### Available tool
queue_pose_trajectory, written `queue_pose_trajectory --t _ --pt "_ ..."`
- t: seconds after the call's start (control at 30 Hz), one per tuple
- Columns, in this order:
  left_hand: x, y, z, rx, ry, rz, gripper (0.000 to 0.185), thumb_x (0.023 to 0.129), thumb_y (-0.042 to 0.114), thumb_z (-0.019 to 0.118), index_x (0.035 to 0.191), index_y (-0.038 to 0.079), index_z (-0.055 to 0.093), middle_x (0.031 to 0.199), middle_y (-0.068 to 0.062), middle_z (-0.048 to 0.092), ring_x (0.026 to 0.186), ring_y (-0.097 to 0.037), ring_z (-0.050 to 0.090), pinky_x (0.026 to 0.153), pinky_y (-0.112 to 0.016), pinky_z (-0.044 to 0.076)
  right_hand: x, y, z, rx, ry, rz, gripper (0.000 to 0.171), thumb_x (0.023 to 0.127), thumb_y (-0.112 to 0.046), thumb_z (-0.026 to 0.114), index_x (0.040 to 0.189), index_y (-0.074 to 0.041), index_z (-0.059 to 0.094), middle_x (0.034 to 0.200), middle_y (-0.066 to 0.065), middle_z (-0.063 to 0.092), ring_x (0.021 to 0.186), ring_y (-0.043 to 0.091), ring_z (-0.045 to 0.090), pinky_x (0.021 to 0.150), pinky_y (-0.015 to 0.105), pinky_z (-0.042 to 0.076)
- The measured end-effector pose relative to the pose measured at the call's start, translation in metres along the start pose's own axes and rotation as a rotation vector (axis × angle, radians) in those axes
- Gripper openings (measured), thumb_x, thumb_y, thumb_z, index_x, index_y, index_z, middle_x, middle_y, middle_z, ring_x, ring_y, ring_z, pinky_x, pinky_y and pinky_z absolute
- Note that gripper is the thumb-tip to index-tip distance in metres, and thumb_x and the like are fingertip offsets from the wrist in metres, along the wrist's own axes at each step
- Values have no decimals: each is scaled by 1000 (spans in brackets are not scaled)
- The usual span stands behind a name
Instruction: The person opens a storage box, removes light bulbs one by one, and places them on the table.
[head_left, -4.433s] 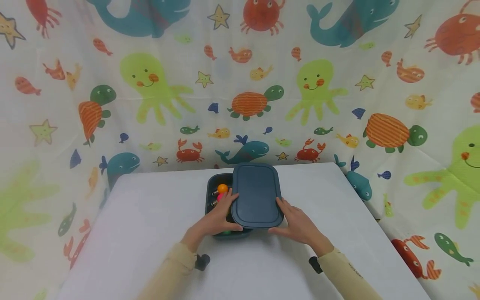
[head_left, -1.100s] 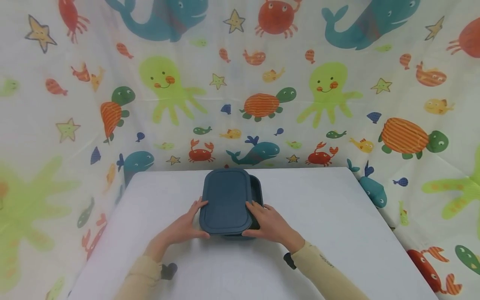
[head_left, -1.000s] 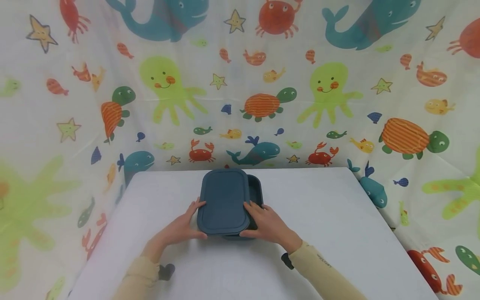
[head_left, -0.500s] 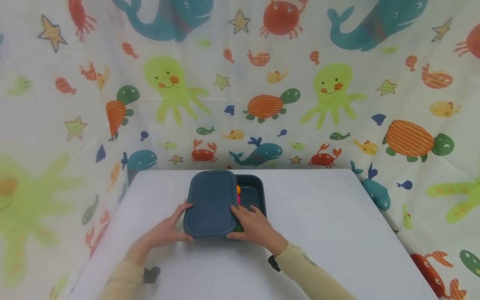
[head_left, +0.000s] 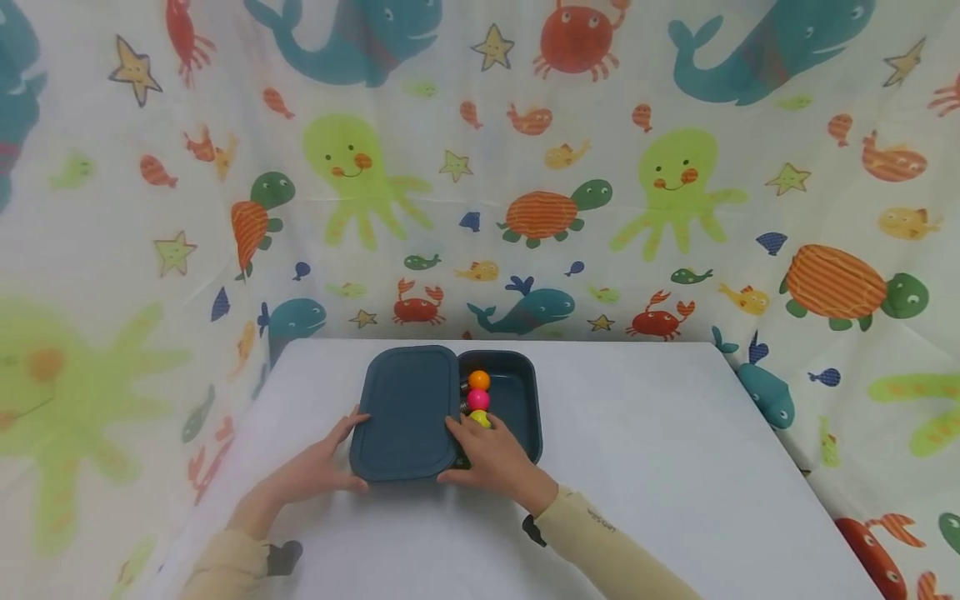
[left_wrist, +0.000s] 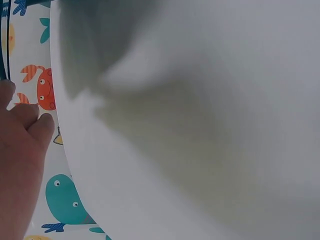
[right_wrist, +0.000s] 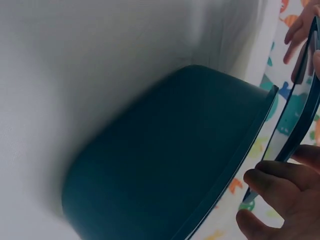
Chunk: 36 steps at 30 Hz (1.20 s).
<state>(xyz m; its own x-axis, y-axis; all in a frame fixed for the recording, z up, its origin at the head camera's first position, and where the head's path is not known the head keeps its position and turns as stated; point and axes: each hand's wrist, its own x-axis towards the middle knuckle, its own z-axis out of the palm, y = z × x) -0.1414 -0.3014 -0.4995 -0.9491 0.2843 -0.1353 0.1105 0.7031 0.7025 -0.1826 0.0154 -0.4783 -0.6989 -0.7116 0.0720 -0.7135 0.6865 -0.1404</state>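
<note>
A dark teal lid (head_left: 405, 412) is held by its two short sides, off to the left of an open dark teal box (head_left: 520, 400) on a white table (head_left: 652, 475). My left hand (head_left: 351, 450) grips the lid's left edge and my right hand (head_left: 452, 450) pinches its right edge, over the box's left part. Inside the box lie an orange ball (head_left: 478, 380), a pink ball (head_left: 478, 399) and a yellow-green ball (head_left: 482, 417). The right wrist view shows the box's outer wall (right_wrist: 165, 165), the lid's rim (right_wrist: 295, 125) and my fingers (right_wrist: 270, 180) on it.
A curtain printed with sea animals (head_left: 525, 167) hangs close behind and on both sides of the table. The table's left edge (left_wrist: 62, 150) runs beside my left hand (left_wrist: 20, 165). Bare white surface lies in front of the box and to its right.
Both hands have carried the lid to the left, from covering most of the box to beside it. The balls inside have come into sight.
</note>
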Motion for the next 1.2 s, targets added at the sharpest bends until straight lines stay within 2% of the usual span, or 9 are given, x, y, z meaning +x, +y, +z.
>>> queue_pose_trajectory --t 0.33,0.53,0.8,0.93,1.07,1.2 --pt "-5 -3 -9 16 -3 -3 107 72 34 87 153 17 19 160 -25 6 143 -50 15 108 -68 22 6 -8 5 -33 43 -33 84 83 -62 65 145 -9 46 142 10 53 128 23 52 107 48 41" --pt "-9 -8 -15 14 -13 -25 108 72 35 87 154 16 18 160 -26 4 143 -51 13 108 -69 20 13 -15 4 -37 21 -26 84 82 -64 64 145 -10 47 142 11 53 129 25 52 105 46 44" --pt "-13 -17 -19 25 -15 -25 108 72 36 87 153 14 19 160 -27 6 142 -52 13 108 -70 21 23 -22 8 -25 5 -23 84 81 -65 65 144 -12 48 141 9 54 129 27 52 108 49 39" --pt "-14 -28 -18 30 -8 -10 108 70 36 87 153 12 21 159 -29 8 141 -53 15 107 -69 24 26 -26 11 -46 -18 -12 84 81 -66 64 145 -13 47 141 8 54 132 30 48 113 54 30" --pt "-13 -45 -12 36 -7 -13 110 68 41 87 152 14 22 159 -28 10 142 -50 17 108 -68 24 29 -31 15 -110 -24 -17 85 81 -69 62 145 -16 47 141 6 55 135 32 45 114 61 22" --pt "-14 -59 -1 43 1 -21 110 66 44 88 151 14 25 158 -28 15 142 -52 14 109 -71 13 29 -35 20 -186 -39 -15 83 80 -72 60 145 -20 48 142 4 55 136 29 44 112 66 19"
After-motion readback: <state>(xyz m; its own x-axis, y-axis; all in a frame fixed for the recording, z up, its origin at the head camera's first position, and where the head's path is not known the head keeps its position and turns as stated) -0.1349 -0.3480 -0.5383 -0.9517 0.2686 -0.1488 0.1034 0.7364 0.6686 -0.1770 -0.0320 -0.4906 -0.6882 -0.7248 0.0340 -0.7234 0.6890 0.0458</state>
